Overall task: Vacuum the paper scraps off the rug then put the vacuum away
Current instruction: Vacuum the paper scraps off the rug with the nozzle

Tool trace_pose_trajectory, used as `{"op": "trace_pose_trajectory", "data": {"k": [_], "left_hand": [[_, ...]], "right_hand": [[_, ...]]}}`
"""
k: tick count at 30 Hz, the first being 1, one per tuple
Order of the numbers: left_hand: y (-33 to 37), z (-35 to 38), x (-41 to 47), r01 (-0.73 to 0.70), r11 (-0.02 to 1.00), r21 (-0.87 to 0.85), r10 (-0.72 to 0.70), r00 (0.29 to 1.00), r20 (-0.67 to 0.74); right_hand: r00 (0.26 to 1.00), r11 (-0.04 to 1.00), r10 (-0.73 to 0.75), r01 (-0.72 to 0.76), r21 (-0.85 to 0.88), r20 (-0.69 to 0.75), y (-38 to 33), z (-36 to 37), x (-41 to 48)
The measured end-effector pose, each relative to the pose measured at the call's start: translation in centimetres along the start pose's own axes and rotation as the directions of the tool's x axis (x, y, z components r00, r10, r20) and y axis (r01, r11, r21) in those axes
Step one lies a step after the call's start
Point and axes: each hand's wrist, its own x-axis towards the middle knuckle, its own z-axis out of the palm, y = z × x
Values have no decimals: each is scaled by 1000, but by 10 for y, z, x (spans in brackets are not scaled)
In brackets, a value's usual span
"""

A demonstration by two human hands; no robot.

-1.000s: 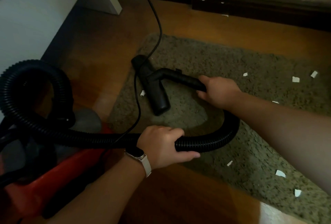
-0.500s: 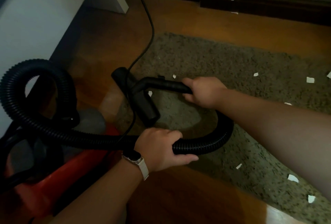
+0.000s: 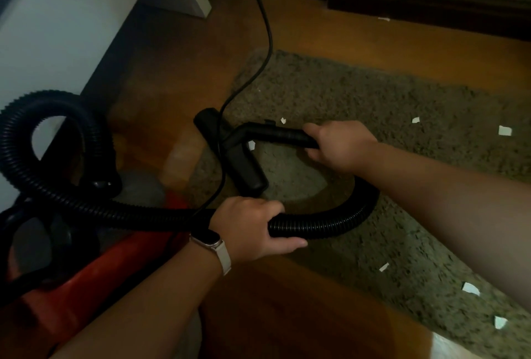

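— Red vacuum canister (image 3: 94, 266) stands on the wood floor (image 3: 287, 315), off the left edge of the rug (image 3: 373, 94). And the hands?

— The left hand (image 3: 250, 226) is wrapped round the black ribbed hose (image 3: 316, 223), just off the rug's near-left corner. The floor nozzle (image 3: 238, 157) lies across the rug's left edge, with the power cord (image 3: 258, 42) crossing it. The right hand (image 3: 336, 146) is clamped on the rigid wand (image 3: 275, 136).

— Much cleaned?

— Hardly, I'd judge. One paper scrap (image 3: 251, 145) lies just beside the nozzle, another (image 3: 283, 120) sits behind the wand, and more dot the rug's right side and near edge. All those remain, then stowing the vacuum.
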Motion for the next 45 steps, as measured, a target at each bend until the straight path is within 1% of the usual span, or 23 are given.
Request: {"op": "trace_pose_trajectory", "data": {"k": [2,5,9,14,21,25,28,36,39,45], "left_hand": [[4,-5,4,27,1000,-3,-27,999,41],[13,-12,11,78,996,35,-82,991,104],[24,-17,14,102,992,76,-109,989,96],[33,-19,15,118,989,92,-129,984,120],[43,-19,12,105,991,84,-116,983,143],[41,-20,12,93,993,79,-103,986,132],[39,-19,9,108,990,87,-121,981,153],[22,-13,3,130,985,113,-144,981,133],[14,-14,-1,152,981,122,-170,974,150],[10,-15,-4,130,985,117,-143,983,113]], "right_hand": [[1000,999,25,-25,23,15,8,-5,-5],[997,997,65,-67,47,42,19,-13,-15],[992,992,114,-117,56,51,26,-19,-27],[991,988,134,-134,72,10,29,-27,-40],[974,967,220,-226,114,60,34,-33,-56],[970,961,231,-239,138,74,32,-30,-54],[968,958,237,-246,149,78,30,-28,-47],[958,941,266,-282,186,106,24,-9,-32],[953,932,277,-297,208,119,22,-2,-29],[964,938,231,-257,233,131,19,3,-20]]}}
